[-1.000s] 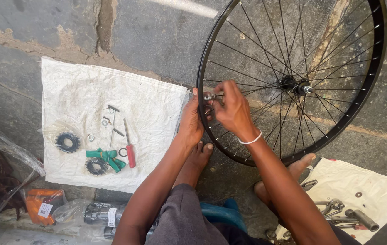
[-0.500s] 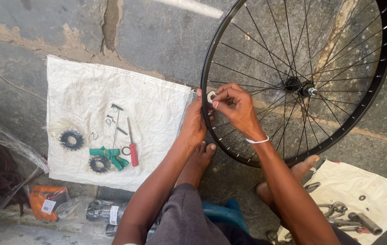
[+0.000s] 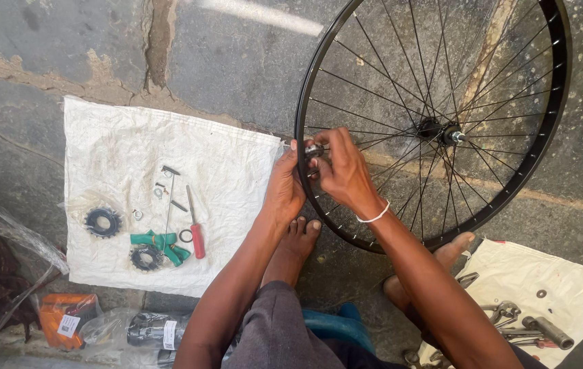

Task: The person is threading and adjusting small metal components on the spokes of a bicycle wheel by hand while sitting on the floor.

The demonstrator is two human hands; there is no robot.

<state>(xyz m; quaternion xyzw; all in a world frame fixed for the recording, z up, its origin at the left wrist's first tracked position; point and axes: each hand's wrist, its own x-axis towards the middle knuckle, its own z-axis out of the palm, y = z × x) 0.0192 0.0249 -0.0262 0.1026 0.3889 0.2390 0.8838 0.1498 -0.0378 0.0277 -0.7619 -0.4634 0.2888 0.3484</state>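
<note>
Gloss-black round wheel rim (image 3: 303, 102) with thin steel spokes, upright on rough stone floor (image 3: 237, 61). Left hand (image 3: 285, 188) clasping rim at 9 o'clock; right hand (image 3: 343, 171) pinching small metal tool (image 3: 313, 149) there. Woven white cloth (image 3: 120, 157) at 9 o'clock, bearing toothed sprockets (image 3: 103, 222), red-handled screwdriver (image 3: 196, 232).

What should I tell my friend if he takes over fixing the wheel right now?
Left hand grips the rim of the black bicycle wheel at its near edge. Right hand pinches a small metal piece against the rim beside it.
The wheel stands upright on the stone floor, braced by bare feet.
White cloth on the left holds two cogs, a green-handled tool and a red screwdriver, all untouched.
Done or left: the pictures cannot settle it; the small piece is at the rim, in the fingers.
</note>
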